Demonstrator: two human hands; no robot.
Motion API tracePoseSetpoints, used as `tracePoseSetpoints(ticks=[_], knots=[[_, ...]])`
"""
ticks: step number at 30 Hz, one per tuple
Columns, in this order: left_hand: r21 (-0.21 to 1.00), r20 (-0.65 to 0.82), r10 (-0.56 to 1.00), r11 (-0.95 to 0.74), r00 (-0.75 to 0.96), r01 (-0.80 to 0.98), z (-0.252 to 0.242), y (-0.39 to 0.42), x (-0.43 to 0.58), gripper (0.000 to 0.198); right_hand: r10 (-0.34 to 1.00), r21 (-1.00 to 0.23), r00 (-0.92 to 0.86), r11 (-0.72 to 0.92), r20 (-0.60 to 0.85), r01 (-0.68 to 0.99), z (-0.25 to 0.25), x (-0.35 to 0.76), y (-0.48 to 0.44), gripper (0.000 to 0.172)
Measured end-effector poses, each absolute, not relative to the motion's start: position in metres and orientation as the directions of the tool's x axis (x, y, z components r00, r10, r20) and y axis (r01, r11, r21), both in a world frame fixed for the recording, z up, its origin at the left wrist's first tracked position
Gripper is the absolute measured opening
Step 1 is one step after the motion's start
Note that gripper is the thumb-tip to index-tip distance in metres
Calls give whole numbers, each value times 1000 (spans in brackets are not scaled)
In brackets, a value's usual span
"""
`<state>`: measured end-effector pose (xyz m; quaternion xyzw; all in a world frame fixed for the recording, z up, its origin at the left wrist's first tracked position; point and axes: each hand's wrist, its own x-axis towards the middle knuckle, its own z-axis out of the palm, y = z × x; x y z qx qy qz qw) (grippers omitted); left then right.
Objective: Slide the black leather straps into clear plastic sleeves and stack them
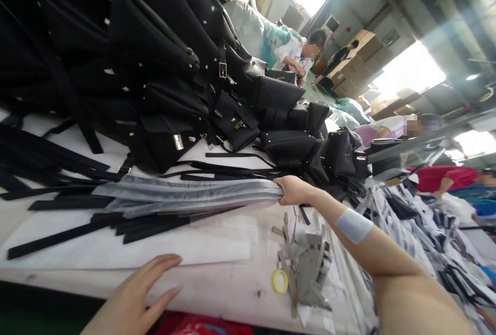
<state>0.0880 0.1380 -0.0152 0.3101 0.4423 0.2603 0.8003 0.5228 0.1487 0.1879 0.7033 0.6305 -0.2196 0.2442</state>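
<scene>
From my remote seat I see black leather-like bags (pixel 160 61) heaped along the far side of a pale flat worktop (pixel 228 293). Before them, mostly left, lie long flat black straps (pixel 50 242), some on a flat white sheet (pixel 217 247). Long translucent plastic strips (pixel 194 190) rest over the straps, right end in my bare right hand (pixel 296 190). My bare left hand (pixel 134 291) is nearer me; farther right, a yellow ring (pixel 280 281) lies left of a grey angular object (pixel 311 270).

Glaring windows (pixel 414 69), grey ceiling (pixel 430 10), brown cartons (pixel 360 64) stacked
</scene>
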Motion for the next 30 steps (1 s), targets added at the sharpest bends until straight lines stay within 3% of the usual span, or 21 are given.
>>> tracePoseSetpoints(ticks=[3,6,8,10,13,18,25,28,30], knots=[[670,-536,455,742,711,30,9,148,134,48,775,50,72,-52,-628,997,237,498,169,31],[371,-407,208,927,889,-47,27,162,169,48,788,41,38,-16,-615,999,283,460,176,29],[152,-286,215,972,934,-177,32,176,177,54,800,33,21,-1,-600,999,315,434,174,28],[53,-270,368,929,890,-367,36,191,173,50,814,13,0,9,-581,1000,347,410,167,26],[95,-340,584,801,737,-590,43,214,151,36,831,-23,-27,17,-555,1000,388,385,150,21],[149,-377,730,655,570,-741,76,242,112,48,847,-43,3,-31,-532,999,418,379,115,22],[159,-417,762,597,495,-786,137,273,93,24,872,-2,132,-151,-471,989,400,410,83,28],[171,-421,720,661,552,-731,156,284,89,29,886,-67,163,-212,-434,975,395,421,67,29],[164,-520,641,724,565,-670,161,296,86,36,891,-112,178,-245,-418,963,391,425,59,27]])
